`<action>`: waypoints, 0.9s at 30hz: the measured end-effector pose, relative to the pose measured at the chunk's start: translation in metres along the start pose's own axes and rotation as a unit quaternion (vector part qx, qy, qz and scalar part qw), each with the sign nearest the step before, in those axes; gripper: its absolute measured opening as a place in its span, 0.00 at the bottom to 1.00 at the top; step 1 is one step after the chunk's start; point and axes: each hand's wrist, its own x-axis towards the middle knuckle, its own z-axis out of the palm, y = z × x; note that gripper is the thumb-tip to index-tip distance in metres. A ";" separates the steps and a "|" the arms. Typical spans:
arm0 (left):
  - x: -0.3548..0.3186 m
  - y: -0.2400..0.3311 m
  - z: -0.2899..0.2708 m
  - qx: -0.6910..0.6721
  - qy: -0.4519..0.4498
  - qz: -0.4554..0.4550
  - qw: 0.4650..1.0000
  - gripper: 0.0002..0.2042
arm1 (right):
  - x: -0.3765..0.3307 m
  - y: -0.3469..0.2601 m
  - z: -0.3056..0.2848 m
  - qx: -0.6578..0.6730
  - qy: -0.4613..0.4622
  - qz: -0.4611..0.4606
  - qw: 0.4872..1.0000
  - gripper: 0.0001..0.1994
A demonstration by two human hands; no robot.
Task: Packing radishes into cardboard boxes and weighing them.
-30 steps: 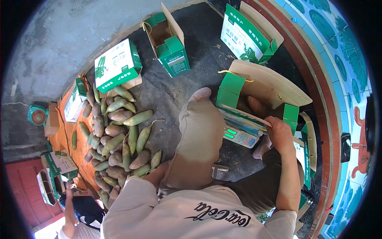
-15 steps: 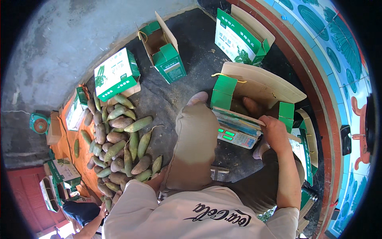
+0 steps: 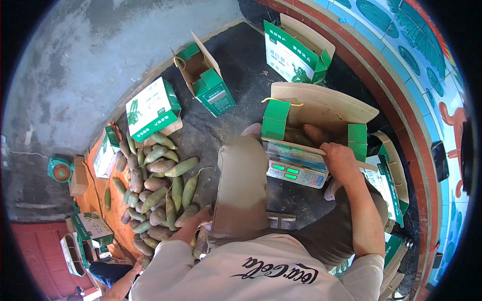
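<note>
My right hand [image 3: 339, 159] is closed over the near flap of an open carton [image 3: 321, 98], green and white outside and brown inside. A few brownish radishes [image 3: 316, 134] lie in that carton. It rests on a digital scale [image 3: 291, 173] with lit green readouts. My left hand [image 3: 202, 217] is low beside my thigh at the right edge of a heap of green and brown radishes [image 3: 155, 195]. It is nearest to a brownish radish [image 3: 187, 214]; its fingers are too unclear to tell whether they grip anything.
More green-and-white cartons stand around: an open one [image 3: 213, 90] ahead, one [image 3: 296, 52] at the far right, a closed one [image 3: 153, 110] behind the heap. Another person's arm [image 3: 123, 286] shows at lower left. A small teal fan [image 3: 60, 169] is by the left wall.
My left hand has moved forward, out from beside my thigh toward the radishes. My right hand still holds the carton's flap. The whole view has shifted slightly.
</note>
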 end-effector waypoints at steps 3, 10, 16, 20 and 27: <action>0.019 -0.023 -0.004 0.035 0.042 0.075 0.996 0.37 | -0.003 0.003 0.007 -0.018 -0.006 -0.002 1.000 0.03; 0.000 -0.031 -0.046 -0.166 0.108 -0.056 0.979 0.41 | 0.006 -0.010 0.005 0.021 0.023 -0.032 0.999 0.03; -0.024 0.140 -0.105 -0.114 0.192 -0.130 0.966 0.45 | -0.010 0.006 0.013 -0.022 0.002 0.024 0.999 0.04; -0.027 0.131 -0.136 -0.222 0.269 0.007 0.937 0.47 | -0.008 0.004 0.012 -0.018 0.013 0.008 1.000 0.04; -0.110 0.243 -0.235 -0.434 0.377 0.076 0.815 0.40 | -0.010 0.004 0.014 -0.038 0.015 0.000 0.999 0.04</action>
